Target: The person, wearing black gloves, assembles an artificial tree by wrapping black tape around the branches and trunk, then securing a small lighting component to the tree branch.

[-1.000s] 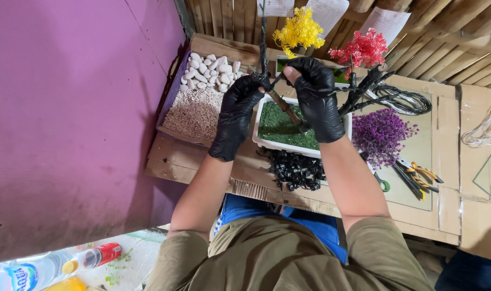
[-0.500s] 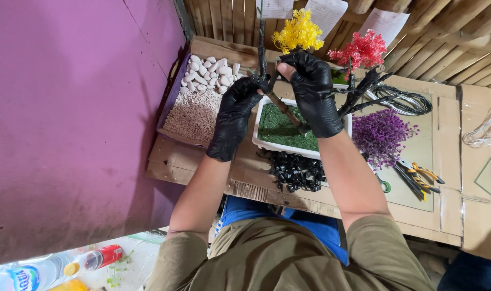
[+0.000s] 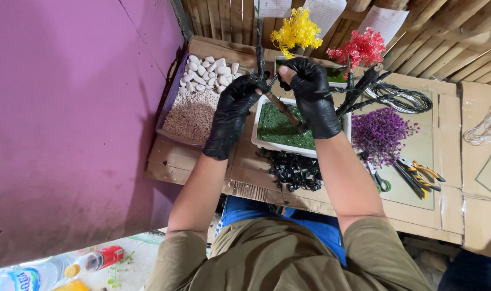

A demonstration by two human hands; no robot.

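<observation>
Dark twisted wire trunk [image 3: 260, 51] pinched between black-gloved left hand [image 3: 232, 116] and right hand [image 3: 311, 97], held above white tray of green moss [image 3: 280, 127], black pebbles [image 3: 295, 170] near, white stones [image 3: 207, 73] left, purple foliage [image 3: 379, 132] and pliers [image 3: 420, 173] right.

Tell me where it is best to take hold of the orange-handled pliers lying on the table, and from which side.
Grip the orange-handled pliers by the two orange handles, coming from above on the person's right. They lie flat on the cardboard-covered table, handles spread outward, dark jaws pointing toward the purple artificial plant. Both black-gloved hands, left and right, hold a dark wire stem.
</observation>
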